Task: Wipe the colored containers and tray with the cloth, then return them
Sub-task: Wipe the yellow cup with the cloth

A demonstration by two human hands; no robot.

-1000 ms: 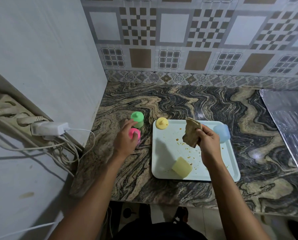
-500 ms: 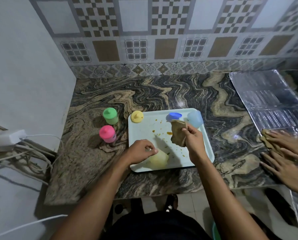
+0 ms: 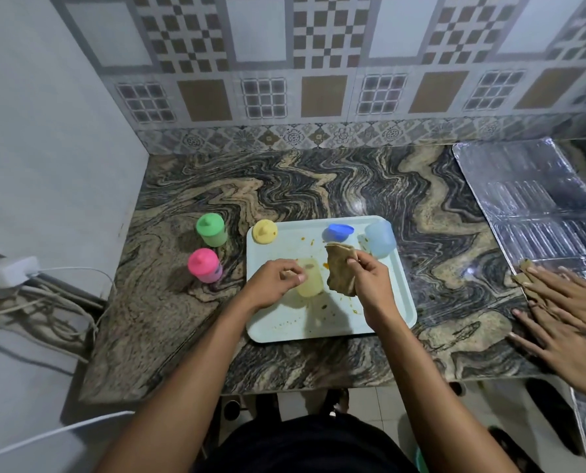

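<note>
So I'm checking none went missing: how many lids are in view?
4: green lid and pink lid on containers left of the tray; yellow lid and blue lid loose on its far edge.

Left hand (image 3: pixel 277 281) grips yellow container (image 3: pixel 309 282) over stained tray (image 3: pixel 400 312); right hand (image 3: pixel 370 285) pinches cloth (image 3: pixel 340 273). Green container (image 3: pixel 211 229) and pink container (image 3: pixel 204 265) on worktop (image 3: pixel 438 233).

A pale rectangular plastic tray (image 3: pixel 380 322) lies on the marbled stone tabletop (image 3: pixel 318 186). Left of the tray stand a green lidded plastic container (image 3: pixel 211 229) and, nearer, a pink lidded plastic container (image 3: pixel 204 265).
</note>
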